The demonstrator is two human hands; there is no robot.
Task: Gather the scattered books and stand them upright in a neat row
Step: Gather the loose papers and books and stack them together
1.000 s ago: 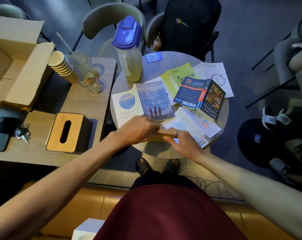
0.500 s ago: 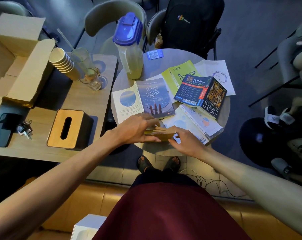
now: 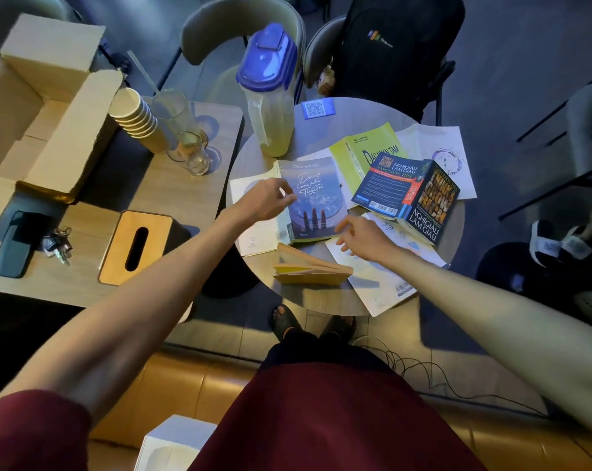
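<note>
A yellow book (image 3: 309, 268) stands upright on its edge near the front of the round table (image 3: 325, 300), its covers slightly splayed. No hand touches it. My left hand (image 3: 267, 200) hovers open over the left part of the blue-covered book (image 3: 316, 198), which lies flat. My right hand (image 3: 360, 234) is open, fingers spread, just right of that blue book, above white papers (image 3: 376, 283). Further back lie a lime-green book (image 3: 362, 151) and a dark "Think & Grow Rich" book (image 3: 410, 195), lying open cover-up. A white book (image 3: 253, 229) lies under the blue one.
A blue-lidded pitcher (image 3: 270, 93) stands at the table's back left, with a blue QR card (image 3: 318, 108) beside it. The side table on the left holds glasses (image 3: 185, 137), stacked paper cups (image 3: 134, 117), a tissue box (image 3: 138, 248), a phone (image 3: 14, 244), keys and a cardboard box (image 3: 32, 107).
Both hands have let go of the yellow book, which now stands on its own. The left hand moved up over the blue book; the right hand moved up and right.
</note>
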